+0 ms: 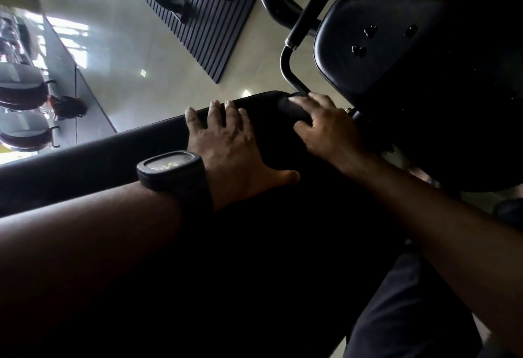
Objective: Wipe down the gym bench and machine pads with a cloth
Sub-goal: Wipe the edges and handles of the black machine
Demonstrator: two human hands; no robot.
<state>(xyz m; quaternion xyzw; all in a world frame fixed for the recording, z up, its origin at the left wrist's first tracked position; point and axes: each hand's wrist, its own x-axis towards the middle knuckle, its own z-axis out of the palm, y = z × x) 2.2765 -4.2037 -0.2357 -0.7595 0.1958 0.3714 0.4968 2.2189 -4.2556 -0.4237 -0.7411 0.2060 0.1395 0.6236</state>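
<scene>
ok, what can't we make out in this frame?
Head view:
The dark lump gripped by the right hand: cloth or handle grip, too dark against the bench pad to tell.
The bench pad's near part: lost in shadow under both forearms.
The watch face by the left hand: blurred, unreadable.

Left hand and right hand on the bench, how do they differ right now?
The left hand lies flat on the black bench pad, fingers spread; the right hand curls its fingers round a dark object at the pad's end, possibly the cloth. The left wrist wears a wristwatch; the right wrist is bare. Both reach to the same pad.
</scene>
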